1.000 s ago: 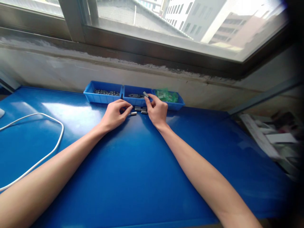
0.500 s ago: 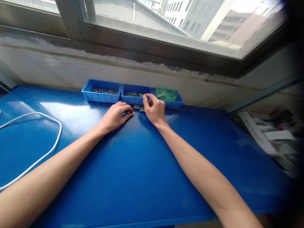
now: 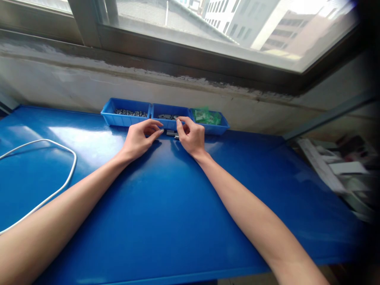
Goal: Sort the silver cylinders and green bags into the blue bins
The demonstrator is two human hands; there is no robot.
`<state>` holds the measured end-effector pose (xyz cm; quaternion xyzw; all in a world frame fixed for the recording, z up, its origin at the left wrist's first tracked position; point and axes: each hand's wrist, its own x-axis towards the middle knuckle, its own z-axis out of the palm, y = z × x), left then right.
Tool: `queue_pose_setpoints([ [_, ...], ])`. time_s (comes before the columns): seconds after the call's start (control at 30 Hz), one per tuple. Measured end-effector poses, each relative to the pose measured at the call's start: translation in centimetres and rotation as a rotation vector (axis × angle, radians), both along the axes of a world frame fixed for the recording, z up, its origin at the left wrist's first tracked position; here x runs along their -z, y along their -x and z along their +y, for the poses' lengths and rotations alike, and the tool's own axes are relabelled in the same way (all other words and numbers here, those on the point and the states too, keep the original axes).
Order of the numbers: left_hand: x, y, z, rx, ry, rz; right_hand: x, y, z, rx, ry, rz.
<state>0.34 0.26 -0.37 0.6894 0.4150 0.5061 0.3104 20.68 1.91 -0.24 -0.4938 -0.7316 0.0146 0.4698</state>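
My left hand (image 3: 140,137) hovers just above the table near the front of the bins, thumb and fingers apart, and nothing shows between them. Thumb and index finger of my right hand (image 3: 191,137) are pinched together at the front rim of the middle blue bin (image 3: 170,124). What that pinch holds, if anything, is too small to make out. Grey metal pieces (image 3: 166,116) lie inside this bin. Between my hands, a few small dark grey blocks (image 3: 170,133) rest on the table against the bin's front, partly hidden by my right hand.
The left blue bin (image 3: 118,120) contains many small metal parts (image 3: 130,113). Green plastic packets (image 3: 204,116) fill the right blue bin (image 3: 216,129). A white cable (image 3: 73,166) curves over the blue table (image 3: 166,221) at left. Behind the bins stand a wall and window.
My left hand has lifted slightly and moved a little left, its fingers spreading; the small light piece at its fingertips no longer shows. My right hand has barely shifted.
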Motion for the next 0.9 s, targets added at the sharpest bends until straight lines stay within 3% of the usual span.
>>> queue_pose_setpoints([
  [0.27, -0.30, 0.20, -0.18, 0.054, 0.075, -0.147, 0.10, 0.02, -0.80, -0.287, 0.006, -0.191],
  [0.5, -0.55, 0.13, -0.29, 0.091, 0.091, -0.159, 0.43, 0.07, -0.57, -0.319, -0.040, -0.243],
  [0.67, -0.26, 0.12, -0.08, 0.045, 0.057, -0.121, 0.53, 0.10, -0.42, -0.335, -0.102, -0.236],
  [0.9, -0.31, -0.06, -0.13, -0.068, -0.073, 0.155, 0.80, -0.08, 0.09, -0.227, -0.126, -0.089],
])
